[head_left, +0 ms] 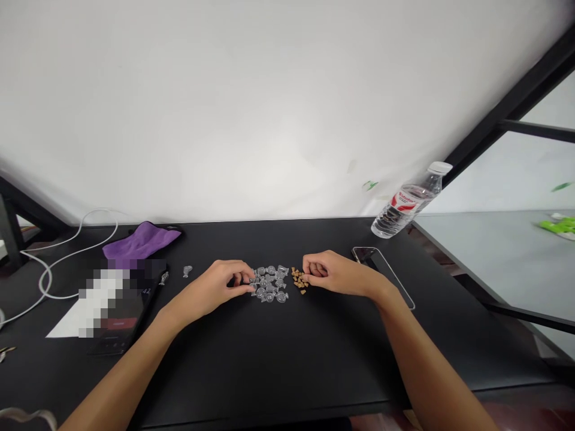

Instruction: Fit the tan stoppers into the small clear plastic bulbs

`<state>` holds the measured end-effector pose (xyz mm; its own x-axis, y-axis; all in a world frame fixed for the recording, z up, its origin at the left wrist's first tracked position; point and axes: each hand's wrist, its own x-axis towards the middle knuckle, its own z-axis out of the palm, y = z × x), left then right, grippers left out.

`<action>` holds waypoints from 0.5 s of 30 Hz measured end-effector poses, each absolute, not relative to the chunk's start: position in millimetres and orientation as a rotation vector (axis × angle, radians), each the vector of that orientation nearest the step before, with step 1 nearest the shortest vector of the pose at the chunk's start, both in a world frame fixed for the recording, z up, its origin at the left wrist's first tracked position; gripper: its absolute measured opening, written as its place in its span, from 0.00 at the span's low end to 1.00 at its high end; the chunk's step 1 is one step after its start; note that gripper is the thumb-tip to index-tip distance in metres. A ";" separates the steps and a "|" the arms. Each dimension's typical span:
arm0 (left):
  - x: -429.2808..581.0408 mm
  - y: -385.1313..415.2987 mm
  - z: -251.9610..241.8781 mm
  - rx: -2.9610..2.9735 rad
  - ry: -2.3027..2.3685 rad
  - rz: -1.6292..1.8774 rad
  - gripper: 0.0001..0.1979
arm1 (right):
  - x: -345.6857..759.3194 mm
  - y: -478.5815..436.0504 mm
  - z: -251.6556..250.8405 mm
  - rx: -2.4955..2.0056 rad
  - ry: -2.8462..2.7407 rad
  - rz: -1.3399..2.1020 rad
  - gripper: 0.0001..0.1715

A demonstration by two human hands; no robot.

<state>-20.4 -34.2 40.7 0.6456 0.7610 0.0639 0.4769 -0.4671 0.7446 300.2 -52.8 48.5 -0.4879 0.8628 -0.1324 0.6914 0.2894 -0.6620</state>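
A tight cluster of small clear plastic pieces (270,284) lies mid-table, several of them round or fish-like in outline. My left hand (227,281) reaches its left edge, thumb and forefinger closed around one of the pieces there. Just right of the cluster is a small group of brown chips (300,282). Beside them, my right hand (330,272) rests with curled fingers, its thumb and forefinger pinched at the group's right edge. What that pinch holds, if anything, is too small to make out. One clear piece (187,271) lies alone farther left.
On the left are a purple cloth (141,240), a dark phone (128,317), white paper (72,314) and a looped white cable (45,281). A second phone (390,275) lies by my right forearm. A water bottle (408,200) leans near the black frame (507,108) at right.
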 end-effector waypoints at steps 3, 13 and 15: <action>-29.9 -30.3 49.4 2.095 0.995 0.487 0.10 | 302.1 -52.6 50.9 -1.440 -2.287 0.955 0.12; -60.5 -18.6 53.6 2.047 1.030 0.142 0.17 | 313.6 -42.2 37.7 -1.499 -2.294 0.781 0.09; -59.3 -18.7 51.5 2.049 1.036 0.123 0.16 | 312.6 -40.1 32.7 -1.460 -2.327 0.788 0.08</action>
<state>-59.3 -18.7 51.5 0.6568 0.7089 -0.2569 0.6290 -0.3271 0.7052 312.6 -40.1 32.7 -0.4484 0.8925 -0.0482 0.7383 0.3395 -0.5828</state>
